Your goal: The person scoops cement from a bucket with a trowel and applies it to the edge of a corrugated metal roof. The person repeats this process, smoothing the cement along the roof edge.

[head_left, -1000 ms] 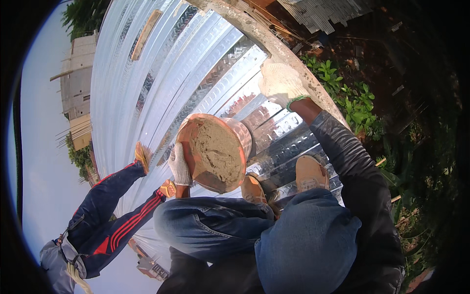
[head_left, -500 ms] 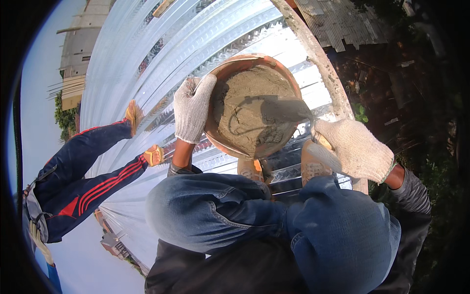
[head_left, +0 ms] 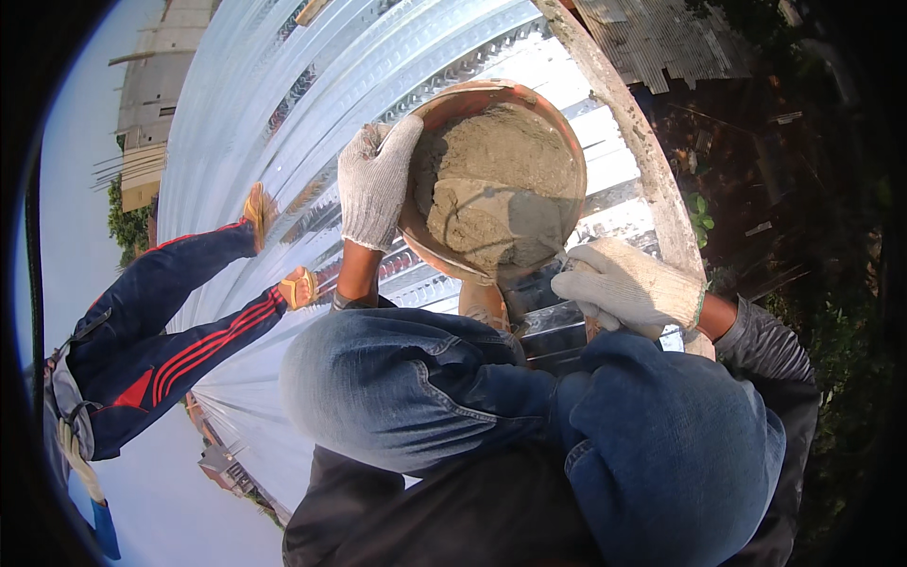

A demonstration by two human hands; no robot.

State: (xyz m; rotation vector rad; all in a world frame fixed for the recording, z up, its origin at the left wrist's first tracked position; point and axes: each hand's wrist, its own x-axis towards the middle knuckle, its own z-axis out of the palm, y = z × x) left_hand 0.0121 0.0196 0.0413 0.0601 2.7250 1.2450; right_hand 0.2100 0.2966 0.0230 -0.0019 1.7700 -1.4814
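My left hand (head_left: 378, 184), in a whitish knit glove, grips the left rim of a round, reddish-brown bowl (head_left: 567, 132) filled with grey-brown mortar (head_left: 491, 142). A trowel blade (head_left: 534, 222), coated in mortar, lies in the lower right of the mix. My right hand (head_left: 624, 283), also gloved, is closed on that trowel's handle, just outside the bowl's rim. The bowl is held above my bent denim knees (head_left: 661, 425) and tan shoes (head_left: 477, 307), over shiny ribbed metal sheeting (head_left: 265, 189).
A co-worker's striped trouser legs (head_left: 189, 350), sandalled feet and gloved hand are at the left. A rough concrete edge (head_left: 642, 156) curves along the right, with a corrugated roof (head_left: 661, 42), dark ground and plants beyond. A wood strip (head_left: 312, 11) lies on the sheeting.
My right hand came from the concrete edge onto the trowel, and its blade has since shifted within the mortar. The bowl, in my left hand, has moved up and right.
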